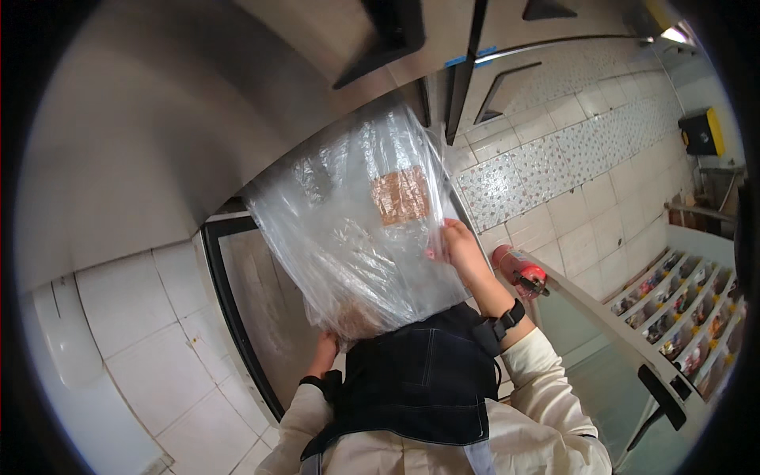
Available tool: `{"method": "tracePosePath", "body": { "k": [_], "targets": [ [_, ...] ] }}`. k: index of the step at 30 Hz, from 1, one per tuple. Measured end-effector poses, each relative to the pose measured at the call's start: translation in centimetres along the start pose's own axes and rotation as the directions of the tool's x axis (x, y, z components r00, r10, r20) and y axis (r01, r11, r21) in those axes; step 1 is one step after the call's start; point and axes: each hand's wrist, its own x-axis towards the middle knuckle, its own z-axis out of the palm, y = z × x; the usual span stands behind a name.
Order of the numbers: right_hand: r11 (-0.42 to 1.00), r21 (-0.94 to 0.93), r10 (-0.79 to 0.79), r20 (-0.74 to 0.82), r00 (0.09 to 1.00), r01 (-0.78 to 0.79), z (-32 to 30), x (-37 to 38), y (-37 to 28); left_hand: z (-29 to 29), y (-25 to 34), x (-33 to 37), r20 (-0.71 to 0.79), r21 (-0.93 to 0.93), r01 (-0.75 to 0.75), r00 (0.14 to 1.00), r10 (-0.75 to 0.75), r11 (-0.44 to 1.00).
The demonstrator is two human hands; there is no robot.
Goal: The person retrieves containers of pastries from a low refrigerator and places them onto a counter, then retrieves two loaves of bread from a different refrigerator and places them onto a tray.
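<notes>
A large, wrinkled clear plastic bag [324, 214] spreads in front of my apron, its far end reaching into the open steel cabinet. Through the film shows a brown, rectangular piece [400, 195] near the far right, and a second brownish patch [354, 318] by the near left corner. Whatever flat thing the bag covers is hard to make out. My right hand [459, 245] is closed on the bag's right edge, fingers pinching the film. At the near left corner my left hand [324, 352] grips the bag from the side, partly hidden by it.
Open cabinet doors flank me: a black-edged one [237, 317] on the left, one with a black handle [661, 400] on the right. A red fire extinguisher [518, 269] stands behind the right door. Farther right is a rack of bins [681, 317] holding small colourful items.
</notes>
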Motion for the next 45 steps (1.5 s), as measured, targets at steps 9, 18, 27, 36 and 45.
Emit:
{"method": "tracePosePath", "body": {
  "k": [9,18,27,36,45],
  "targets": [
    [0.935,-0.158,-0.213,0.468,0.857,0.319,0.7,1.5,-3.3,-0.3,-4.0,3.3,-0.005,-0.217,-0.055,0.998,0.055,0.975],
    [-0.314,-0.773,-0.426,0.634,0.646,0.552,2.9,4.6,-5.4,0.0,-1.7,1.4,-0.063,-0.403,-0.156,0.988,0.143,0.902],
    [-0.04,-0.784,-0.467,0.563,0.682,0.62,2.6,3.8,-6.2,0.4,-3.5,3.1,-0.07,-0.308,-0.252,0.968,0.242,0.917],
    [0.09,-0.933,-0.737,0.173,0.653,0.349,-2.0,-5.2,-5.3,1.1,-3.9,4.1,-0.09,-0.557,-0.246,0.967,0.236,0.793],
    [0.971,0.068,-0.223,-0.089,0.971,0.23,-10.1,-11.6,-5.4,1.2,-2.0,2.8,0.049,-0.668,-0.163,0.964,0.26,0.727]
  ]
}}
